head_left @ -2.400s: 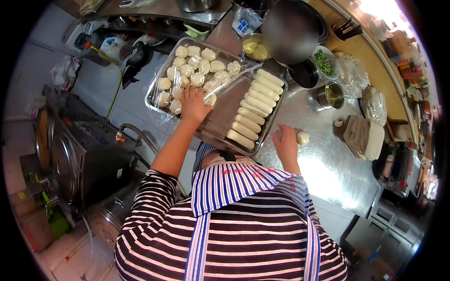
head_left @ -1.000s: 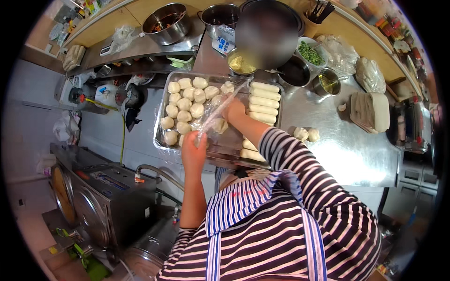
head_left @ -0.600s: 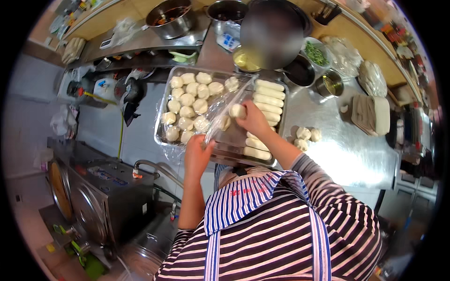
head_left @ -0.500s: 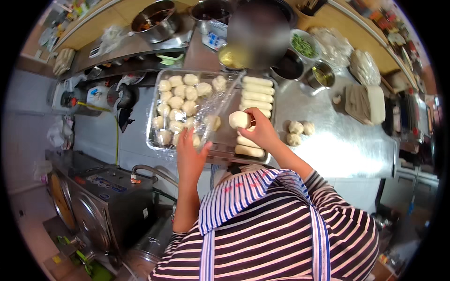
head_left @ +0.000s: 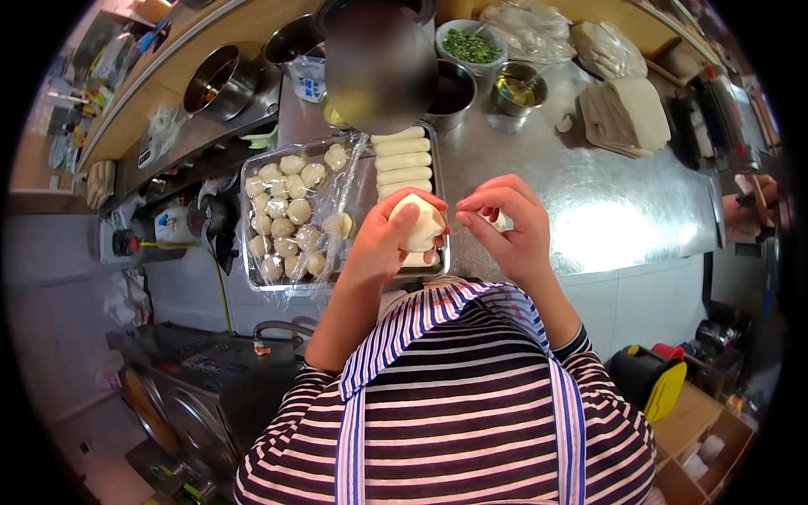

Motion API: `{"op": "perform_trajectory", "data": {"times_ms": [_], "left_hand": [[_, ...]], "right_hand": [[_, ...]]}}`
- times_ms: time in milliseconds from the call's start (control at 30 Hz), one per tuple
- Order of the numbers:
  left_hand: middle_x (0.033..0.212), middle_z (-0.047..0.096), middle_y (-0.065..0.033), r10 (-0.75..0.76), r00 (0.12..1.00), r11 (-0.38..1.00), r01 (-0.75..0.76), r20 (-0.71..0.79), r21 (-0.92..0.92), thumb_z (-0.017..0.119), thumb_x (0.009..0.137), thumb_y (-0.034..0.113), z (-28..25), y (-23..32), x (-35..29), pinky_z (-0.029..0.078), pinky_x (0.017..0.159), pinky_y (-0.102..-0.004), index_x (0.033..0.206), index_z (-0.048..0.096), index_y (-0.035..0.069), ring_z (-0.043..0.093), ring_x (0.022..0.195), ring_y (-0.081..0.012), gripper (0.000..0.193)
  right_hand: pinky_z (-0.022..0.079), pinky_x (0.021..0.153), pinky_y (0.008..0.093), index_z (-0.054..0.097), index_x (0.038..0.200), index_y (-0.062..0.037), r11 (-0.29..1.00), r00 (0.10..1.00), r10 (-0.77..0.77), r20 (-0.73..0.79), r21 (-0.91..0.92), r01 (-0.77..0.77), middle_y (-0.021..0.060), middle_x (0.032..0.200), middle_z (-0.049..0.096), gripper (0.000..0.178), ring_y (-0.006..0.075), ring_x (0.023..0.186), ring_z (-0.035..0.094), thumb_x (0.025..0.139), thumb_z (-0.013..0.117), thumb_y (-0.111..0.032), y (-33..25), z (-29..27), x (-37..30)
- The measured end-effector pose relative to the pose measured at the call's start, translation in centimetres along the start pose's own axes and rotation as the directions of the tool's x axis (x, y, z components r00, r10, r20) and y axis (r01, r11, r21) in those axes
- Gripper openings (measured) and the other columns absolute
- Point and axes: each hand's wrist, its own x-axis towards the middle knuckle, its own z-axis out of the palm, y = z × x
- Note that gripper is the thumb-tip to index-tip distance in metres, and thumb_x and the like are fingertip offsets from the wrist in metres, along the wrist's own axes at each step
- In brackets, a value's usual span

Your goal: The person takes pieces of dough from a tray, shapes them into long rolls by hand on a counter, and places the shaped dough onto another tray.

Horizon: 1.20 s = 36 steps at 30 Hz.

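Observation:
In front of my chest my left hand (head_left: 385, 236) is closed around a pale dough ball (head_left: 418, 222), its thumb pressed on the surface. The ball's right side looks uneven and pinched. Just to its right, my right hand (head_left: 515, 229) is raised with curved fingers, thumb and fingertips slightly apart and nothing visible between them. Below the hands lies a metal tray (head_left: 362, 181). On its left side sit several round dough balls (head_left: 298, 210) under clear plastic film (head_left: 337, 181). Along its right side lie several dough rolls (head_left: 402, 160), partly hidden by my left hand.
Along the back stand a bowl of chopped greens (head_left: 471, 46), a small metal pot of yellowish liquid (head_left: 516, 90) and a pot of dark liquid (head_left: 450, 94). Folded cloth (head_left: 623, 116) lies on the metal table (head_left: 606, 202) at right. A large pot (head_left: 220, 82) stands at left.
The dough ball has passed from my right hand into my left, which has moved off the film-covered balls. My right hand has let go and moved right. The view has shifted.

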Motion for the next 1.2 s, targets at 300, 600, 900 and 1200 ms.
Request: {"op": "perform_trajectory", "data": {"times_ms": [300,600,900,1200], "left_hand": [[0.101,0.063,-0.0069,0.363,0.932,0.778,-0.307,0.008,0.549,0.076,0.080,0.036,2.8,0.1,0.1,0.050,0.076,-0.0275,0.112,0.059,0.003,0.061,0.089,-0.0161,0.049],[0.106,0.060,-0.0099,0.588,0.806,0.273,-0.276,0.068,0.922,0.082,0.064,0.007,4.3,0.5,-0.1,0.052,0.077,-0.0324,0.107,0.060,0.007,0.060,0.095,-0.0243,0.049],[0.104,0.059,-0.0083,0.644,0.753,0.089,-0.248,0.134,0.965,0.079,0.061,0.001,5.0,0.4,-0.2,0.051,0.076,-0.0351,0.107,0.059,0.008,0.058,0.094,-0.0269,0.051],[0.101,0.060,-0.0079,0.599,0.800,0.321,-0.224,-0.014,0.920,0.080,0.066,0.002,5.8,-0.3,-0.1,0.050,0.077,-0.0312,0.104,0.059,0.006,0.060,0.092,-0.0205,0.043]], "right_hand": [[0.047,0.058,0.0226,0.072,0.090,-0.0098,0.997,0.999,-0.009,-0.050,0.075,0.013,0.0024,0.090,0.061,0.015,0.0099,0.072,0.059,0.076,0.076,-0.007,-1.4,-0.8,-0.5],[0.046,0.057,0.0224,0.073,0.089,-0.0088,0.992,0.998,0.046,-0.052,0.122,-0.039,0.0024,0.088,0.064,0.017,0.0091,0.071,0.059,0.074,0.079,-0.010,-1.2,-0.4,-0.6],[0.048,0.061,0.0237,0.071,0.090,-0.0068,1.000,0.999,0.013,-0.050,0.025,-0.012,0.0037,0.088,0.064,0.021,0.0118,0.073,0.059,0.071,0.079,-0.005,-1.2,-0.1,-0.6],[0.049,0.066,0.0236,0.064,0.084,-0.0018,0.978,0.994,0.111,0.004,0.180,-0.110,0.0052,0.086,0.062,0.010,0.0122,0.075,0.059,0.076,0.069,0.002,-1.5,-0.5,-0.8]]}}
